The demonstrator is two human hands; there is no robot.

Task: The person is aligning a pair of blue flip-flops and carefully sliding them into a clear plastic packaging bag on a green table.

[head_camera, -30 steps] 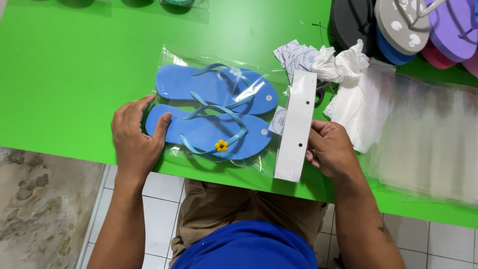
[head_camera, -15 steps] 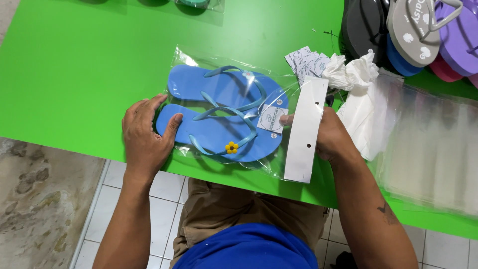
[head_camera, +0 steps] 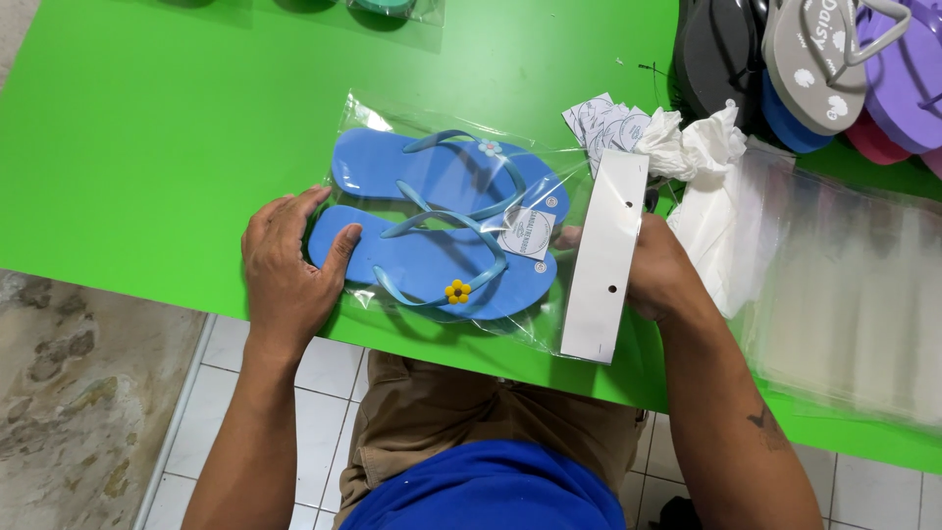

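One pair of light-blue rubber flip-flops (head_camera: 442, 221) lay side by side inside one clear plastic bag (head_camera: 373, 118) on the bright green counter (head_camera: 147, 147), near its front edge; the nearer sandal carried a small yellow flower charm (head_camera: 457, 291), the farther one a pale flower charm (head_camera: 490, 148), and a small white paper tag (head_camera: 527, 234) sat on the straps; the left hand (head_camera: 289, 265) lay flat and spread open on the bag's left end, fingers pressing over the heels of both sandals, thumb resting on the nearer sole, clenching nothing; the right hand (head_camera: 659, 270) was closed around one long white cardboard header strip (head_camera: 603, 255) at the bag's right end, the strip standing across the bag's mouth and hiding most of the fingers; just behind it lay a small pile of round-printed white paper labels (head_camera: 603, 123) and crumpled white tissue paper (head_camera: 711, 186); to the right a stack of clear plastic bags (head_camera: 854, 294) spread over the counter; at the far right corner other flip-flops were heaped, one grey (head_camera: 810, 59), one black (head_camera: 716, 54), one purple (head_camera: 908, 74), with blue and pink edges showing beneath, their full count hidden.
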